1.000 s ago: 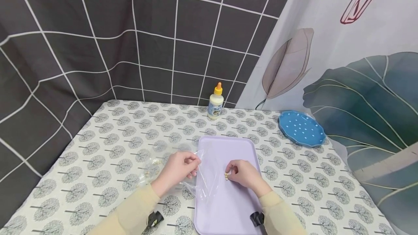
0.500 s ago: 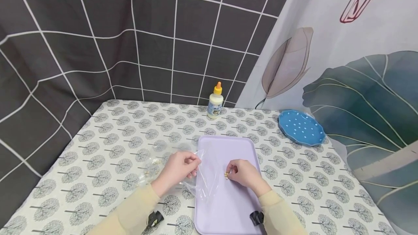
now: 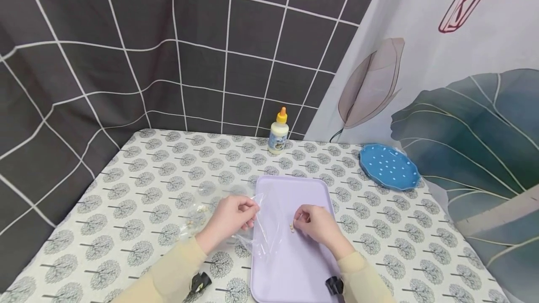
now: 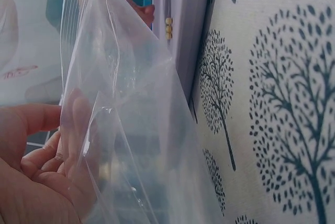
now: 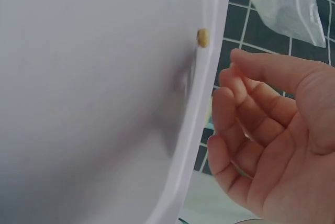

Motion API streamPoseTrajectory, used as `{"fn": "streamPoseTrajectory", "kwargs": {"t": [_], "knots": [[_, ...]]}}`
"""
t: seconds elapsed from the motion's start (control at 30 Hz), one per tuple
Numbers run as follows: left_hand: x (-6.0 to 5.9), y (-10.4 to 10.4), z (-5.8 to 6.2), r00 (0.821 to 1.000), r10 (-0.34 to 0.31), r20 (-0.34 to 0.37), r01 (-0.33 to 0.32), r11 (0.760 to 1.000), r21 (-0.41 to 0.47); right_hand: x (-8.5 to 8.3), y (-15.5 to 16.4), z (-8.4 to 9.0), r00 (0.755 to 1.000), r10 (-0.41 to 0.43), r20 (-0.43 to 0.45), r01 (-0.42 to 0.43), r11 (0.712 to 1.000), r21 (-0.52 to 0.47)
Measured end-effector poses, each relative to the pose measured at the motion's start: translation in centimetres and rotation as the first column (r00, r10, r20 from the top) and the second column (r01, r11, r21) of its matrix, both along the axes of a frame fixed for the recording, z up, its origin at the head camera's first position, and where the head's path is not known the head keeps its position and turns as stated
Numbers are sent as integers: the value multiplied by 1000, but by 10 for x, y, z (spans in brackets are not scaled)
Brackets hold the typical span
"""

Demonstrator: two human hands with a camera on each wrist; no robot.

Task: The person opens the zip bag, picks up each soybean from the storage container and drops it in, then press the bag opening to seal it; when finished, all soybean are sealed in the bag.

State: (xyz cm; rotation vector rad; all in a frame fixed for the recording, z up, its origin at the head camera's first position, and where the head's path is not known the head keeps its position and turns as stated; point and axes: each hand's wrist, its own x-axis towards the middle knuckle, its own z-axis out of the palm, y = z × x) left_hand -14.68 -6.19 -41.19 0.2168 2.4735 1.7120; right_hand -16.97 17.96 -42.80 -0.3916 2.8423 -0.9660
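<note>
Pinching a clear plastic bag (image 3: 263, 228) at the tray's (image 3: 294, 265) left edge, the left hand (image 3: 229, 219) is best kept steady while the right hand (image 3: 317, 222), loosely curled and empty, is worked beside the small beads (image 3: 291, 228) mid-tray.

L hand (image 3: 229, 219) fingers curled, pinching shut, sleeve to wrist | R hand (image 3: 316, 222) loosely curled, holding nothing, I see palm open
</note>
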Motion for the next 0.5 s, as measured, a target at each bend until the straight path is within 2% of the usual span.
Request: {"fn": "streamPoseTrajectory", "kwargs": {"t": [0.27,0.5], "knots": [[1,0,-1,1000,7,7,-7,1000,5,8,-7,12,992,15,-128,-20,999,-42],[0,-1,-2,1000,7,14,-7,1000,2,20,-17,25,974,81,-213,-101,991,-85]]}}
